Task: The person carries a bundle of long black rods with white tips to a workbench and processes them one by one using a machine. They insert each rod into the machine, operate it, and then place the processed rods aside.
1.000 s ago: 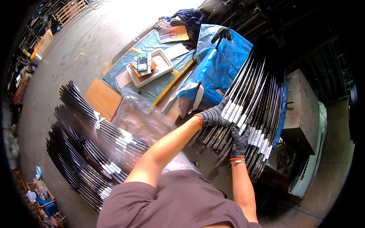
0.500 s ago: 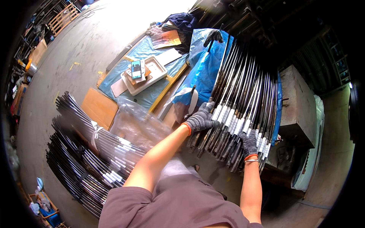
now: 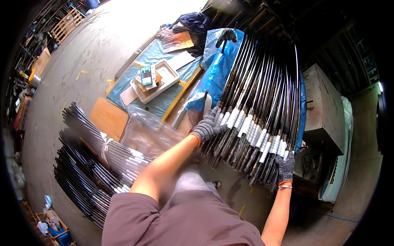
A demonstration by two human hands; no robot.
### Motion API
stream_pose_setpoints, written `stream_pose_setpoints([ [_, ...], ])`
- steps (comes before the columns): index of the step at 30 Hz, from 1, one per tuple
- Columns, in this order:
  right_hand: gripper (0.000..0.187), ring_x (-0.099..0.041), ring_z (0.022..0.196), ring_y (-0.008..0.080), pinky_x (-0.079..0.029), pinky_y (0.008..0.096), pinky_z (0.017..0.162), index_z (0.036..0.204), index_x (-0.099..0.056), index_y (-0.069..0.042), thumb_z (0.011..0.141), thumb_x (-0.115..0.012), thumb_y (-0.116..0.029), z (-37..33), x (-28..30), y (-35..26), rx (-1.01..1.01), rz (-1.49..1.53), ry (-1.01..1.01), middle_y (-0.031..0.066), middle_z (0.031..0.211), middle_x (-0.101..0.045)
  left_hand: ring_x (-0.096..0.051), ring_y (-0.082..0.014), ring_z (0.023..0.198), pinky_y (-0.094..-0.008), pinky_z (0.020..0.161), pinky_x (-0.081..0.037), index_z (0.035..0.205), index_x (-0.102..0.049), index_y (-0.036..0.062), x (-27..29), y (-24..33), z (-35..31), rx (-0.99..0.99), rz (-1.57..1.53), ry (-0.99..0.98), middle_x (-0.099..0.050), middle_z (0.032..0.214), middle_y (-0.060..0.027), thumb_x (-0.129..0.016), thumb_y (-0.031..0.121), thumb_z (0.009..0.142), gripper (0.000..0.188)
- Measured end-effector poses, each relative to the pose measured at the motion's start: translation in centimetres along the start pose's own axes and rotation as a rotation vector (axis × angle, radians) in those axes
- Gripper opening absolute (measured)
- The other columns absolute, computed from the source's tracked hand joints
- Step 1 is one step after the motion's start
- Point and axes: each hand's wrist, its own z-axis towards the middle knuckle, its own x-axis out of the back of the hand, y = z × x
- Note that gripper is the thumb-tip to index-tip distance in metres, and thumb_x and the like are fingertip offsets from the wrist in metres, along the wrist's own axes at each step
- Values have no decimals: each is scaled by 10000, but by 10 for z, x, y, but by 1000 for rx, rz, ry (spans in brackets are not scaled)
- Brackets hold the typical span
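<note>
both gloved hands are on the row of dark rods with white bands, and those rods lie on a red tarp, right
Not quite. The head view shows the tarp under the rods is blue, not red. The rest holds: the left hand and the right hand, both gloved, are on the row of dark rods with white bands.

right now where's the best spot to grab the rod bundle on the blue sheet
Probably at the white-taped near ends, coming from the two outer sides, where the left hand and right hand already sit. The rods fan out long and loose, and their far ends lie out of reach on the blue sheet.
</note>
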Motion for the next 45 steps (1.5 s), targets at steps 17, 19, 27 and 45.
stream_pose_setpoints([
  [17,192,-464,527,130,-390,293,507,897,-522,-24,707,-543,-40,-153,132,71,355,-181,-2,43,607,-480,-387,-238,1195,-349,1016,-308,1300,-306,-31,-73,92,-96,-437,-69,497,-390,1282,-160,-690,130,744,694],
  [19,213,-485,529,121,-404,284,499,914,-518,-28,704,-552,-29,-177,157,89,185,-31,-95,23,611,-487,-388,-208,1189,-343,1015,-313,1319,-299,-6,-110,130,-110,-394,-213,333,-401,1291,-126,-666,110,777,665],
  [27,277,-589,590,284,-474,365,566,847,-553,-55,630,-650,-196,-287,236,201,27,-377,-380,136,646,-586,-450,-315,1126,-443,934,-381,1186,-456,72,-246,206,-86,41,-1528,-263,-490,1208,-165,-529,477,833,542],
  [45,418,-590,819,315,-459,380,700,959,-565,-18,662,-706,-276,-343,270,257,-480,-36,-95,189,843,-600,-596,-291,826,-474,778,-501,954,-510,69,-531,224,-84,584,-1069,-648,-604,869,-93,-551,130,858,121],
])
